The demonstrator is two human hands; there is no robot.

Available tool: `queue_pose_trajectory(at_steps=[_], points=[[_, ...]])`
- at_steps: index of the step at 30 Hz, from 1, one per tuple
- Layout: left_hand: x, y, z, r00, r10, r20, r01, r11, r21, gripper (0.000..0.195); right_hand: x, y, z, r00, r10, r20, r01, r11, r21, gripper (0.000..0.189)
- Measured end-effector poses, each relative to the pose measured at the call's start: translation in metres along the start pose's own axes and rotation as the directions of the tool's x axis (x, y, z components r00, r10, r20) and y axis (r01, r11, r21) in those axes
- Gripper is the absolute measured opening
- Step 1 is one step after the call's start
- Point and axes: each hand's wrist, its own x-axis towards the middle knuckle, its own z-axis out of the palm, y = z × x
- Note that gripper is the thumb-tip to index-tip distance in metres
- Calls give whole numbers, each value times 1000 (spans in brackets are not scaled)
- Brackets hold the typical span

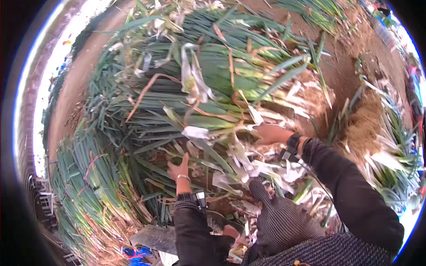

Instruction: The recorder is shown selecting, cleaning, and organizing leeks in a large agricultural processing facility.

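Observation:
A broad heap of green onions [213, 66] lies before me, green leaves to the left, pale stems and roots to the right. My right hand [271, 134], with a dark band at the wrist, reaches onto the pale stems near the heap's lower right; whether its fingers grip a stalk I cannot tell. My left hand [179, 166], wearing a bracelet, is over the lower leaves with thumb and fingers apart, holding nothing. Peeled whitish outer leaves [236, 156] lie between and beside my hands.
Bundles of green onions tied with red string [100, 179] lie at lower left. More onions with fibrous roots [366, 123] lie at right, others [316, 16] at the top. Bare soil [342, 66] shows between. A grey board [154, 238] and blue material [139, 255] are near my left sleeve.

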Motion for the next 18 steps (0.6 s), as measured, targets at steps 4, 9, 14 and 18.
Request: queue_pose_trajectory(at_steps=[4,9,14,18], points=[[-46,-53,8,908,-396,-137,419,863,282,134,-27,-31,76,991,131,-39,-136,974,-180,117],[-68,-55,44,771,-595,228,610,792,4,119,-32,-40,156,947,-176,-268,64,922,-381,126],[-43,-53,110,880,-470,68,472,882,-9,154,-14,-56,162,981,160,-106,-173,976,-128,83],[-17,-48,146,967,-251,-49,255,953,163,138,-8,-105,149,993,76,-89,-64,990,126,29]])
